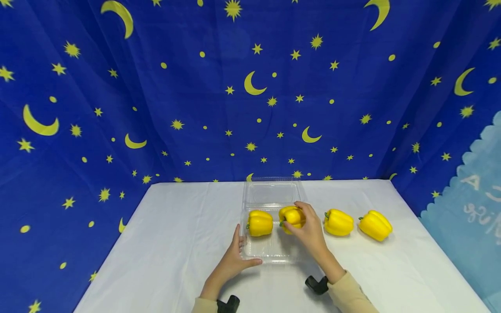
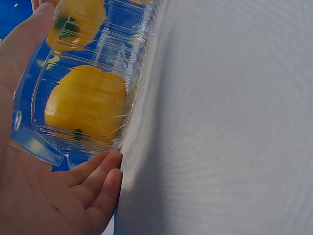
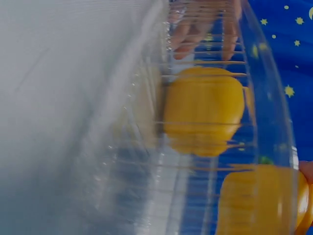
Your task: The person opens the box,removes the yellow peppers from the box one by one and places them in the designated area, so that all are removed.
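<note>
A clear plastic clamshell container (image 1: 258,250) lies with its lid folded back on the table. Inside its left half sits a yellow bell pepper (image 1: 260,223), also visible through the plastic wall in the left wrist view. My right hand (image 1: 313,230) grips a second yellow bell pepper (image 1: 291,217) over the container's right half, thumb near the green stem and fingers around the far side. At the container's near left corner my left hand (image 1: 232,261) rests, its thumb along the front edge and its fingers (image 2: 98,183) against the left side.
Two more yellow bell peppers, one (image 1: 339,222) nearer and one (image 1: 375,225) farther right, lie on the white-covered table (image 1: 164,252). A blue curtain (image 1: 219,108) with moons and stars hangs behind. Black wrist devices are on both arms.
</note>
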Action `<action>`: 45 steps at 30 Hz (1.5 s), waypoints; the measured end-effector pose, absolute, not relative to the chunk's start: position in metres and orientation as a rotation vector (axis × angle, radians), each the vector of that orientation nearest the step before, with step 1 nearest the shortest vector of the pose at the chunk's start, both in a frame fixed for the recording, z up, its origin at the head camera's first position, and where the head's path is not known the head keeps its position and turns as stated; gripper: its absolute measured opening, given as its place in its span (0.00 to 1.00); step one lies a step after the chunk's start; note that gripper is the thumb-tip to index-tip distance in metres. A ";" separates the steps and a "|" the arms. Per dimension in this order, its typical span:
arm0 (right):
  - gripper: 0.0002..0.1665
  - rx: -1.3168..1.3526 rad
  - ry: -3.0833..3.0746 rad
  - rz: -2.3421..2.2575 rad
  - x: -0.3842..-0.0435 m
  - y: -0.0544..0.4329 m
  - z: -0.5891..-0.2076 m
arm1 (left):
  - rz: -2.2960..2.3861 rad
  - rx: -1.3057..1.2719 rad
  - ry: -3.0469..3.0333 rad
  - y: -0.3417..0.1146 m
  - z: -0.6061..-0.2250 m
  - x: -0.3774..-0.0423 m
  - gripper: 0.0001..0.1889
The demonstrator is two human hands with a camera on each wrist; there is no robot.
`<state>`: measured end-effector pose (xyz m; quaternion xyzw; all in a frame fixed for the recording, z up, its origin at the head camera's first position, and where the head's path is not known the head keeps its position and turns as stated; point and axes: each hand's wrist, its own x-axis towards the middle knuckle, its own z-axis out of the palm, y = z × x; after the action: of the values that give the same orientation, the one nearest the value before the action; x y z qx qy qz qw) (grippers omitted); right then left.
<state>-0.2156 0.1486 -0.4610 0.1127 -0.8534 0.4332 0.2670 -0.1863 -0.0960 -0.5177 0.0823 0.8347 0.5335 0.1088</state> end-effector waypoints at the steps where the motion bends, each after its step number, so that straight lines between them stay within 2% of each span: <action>1: 0.36 0.295 -2.300 1.164 -0.215 0.149 -0.460 | 1.573 0.243 2.452 -0.096 -0.517 -0.186 0.67; 27: 0.37 0.120 -2.128 1.165 -0.194 0.195 -0.412 | 1.565 0.239 2.434 -0.096 -0.514 -0.185 0.66; 35: 0.39 0.061 -2.114 1.199 -0.190 0.207 -0.409 | 1.592 0.227 2.434 -0.096 -0.517 -0.186 0.66; 45: 0.38 -0.014 -2.144 1.154 -0.176 0.220 -0.418 | 1.587 0.241 2.434 -0.097 -0.518 -0.185 0.66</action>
<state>-0.1757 0.2200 -0.4184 -0.0053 -0.8262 0.4448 0.3458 -0.1850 -0.0966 -0.5183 0.0823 0.8295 0.5408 0.1125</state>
